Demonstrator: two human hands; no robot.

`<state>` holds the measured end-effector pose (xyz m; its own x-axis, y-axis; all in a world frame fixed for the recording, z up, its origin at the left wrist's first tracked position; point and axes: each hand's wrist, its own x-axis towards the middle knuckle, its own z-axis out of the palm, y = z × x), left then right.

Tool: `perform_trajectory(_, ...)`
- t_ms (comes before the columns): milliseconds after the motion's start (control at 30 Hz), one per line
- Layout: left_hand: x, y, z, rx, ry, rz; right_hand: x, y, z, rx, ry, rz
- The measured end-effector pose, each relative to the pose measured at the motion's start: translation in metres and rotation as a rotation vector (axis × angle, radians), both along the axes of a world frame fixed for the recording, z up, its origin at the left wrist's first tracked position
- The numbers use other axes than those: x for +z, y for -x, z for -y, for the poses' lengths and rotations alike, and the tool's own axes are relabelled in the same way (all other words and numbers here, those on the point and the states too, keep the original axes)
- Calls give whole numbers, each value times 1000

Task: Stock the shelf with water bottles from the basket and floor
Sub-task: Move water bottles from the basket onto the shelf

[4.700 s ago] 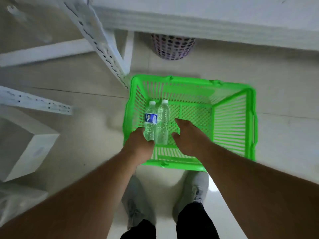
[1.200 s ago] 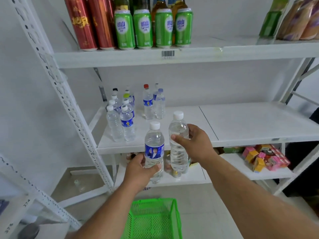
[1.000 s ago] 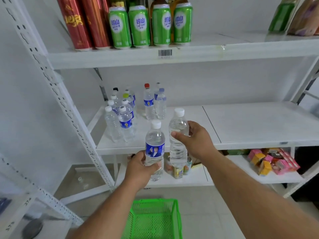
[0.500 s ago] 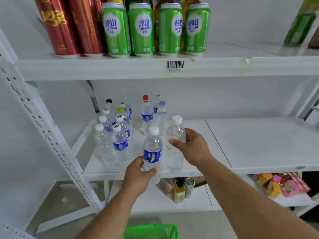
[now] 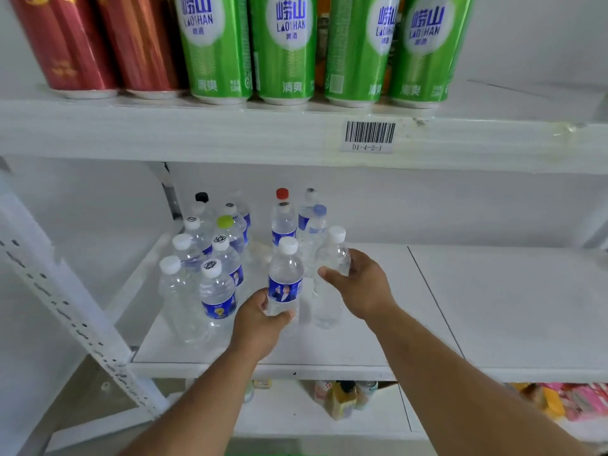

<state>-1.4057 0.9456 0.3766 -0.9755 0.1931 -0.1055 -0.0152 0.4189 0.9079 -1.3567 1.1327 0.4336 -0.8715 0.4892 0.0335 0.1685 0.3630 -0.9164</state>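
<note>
Clear bottles [image 5: 285,278] in both hands' grip.

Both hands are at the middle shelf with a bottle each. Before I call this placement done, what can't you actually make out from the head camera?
- Base of the labelled bottle: the left hand covers it, so contact with the middle shelf is unclear.
- Rear bottles: overlapping, count uncertain.
- Cans on the upper shelf: tops cut off by the frame edge.
- Lower-shelf items: mostly hidden by the middle shelf and blurred.
- Unlabelled bottle in the right hand: clear plastic, its base hard to see.
</note>
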Motion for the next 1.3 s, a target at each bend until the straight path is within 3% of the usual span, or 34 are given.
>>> perform_trajectory(500, -36, 85, -53, 98, -29, 6, -43, 89, -31, 63, 28, 29)
perform_trajectory(967, -47, 104, -54, 44, -171, 2, -58, 110, -44, 88, 23, -10)
perform_trajectory(1300, -43, 112, -58, -12, -88, 22, -61, 111, -47, 124, 5, 1)
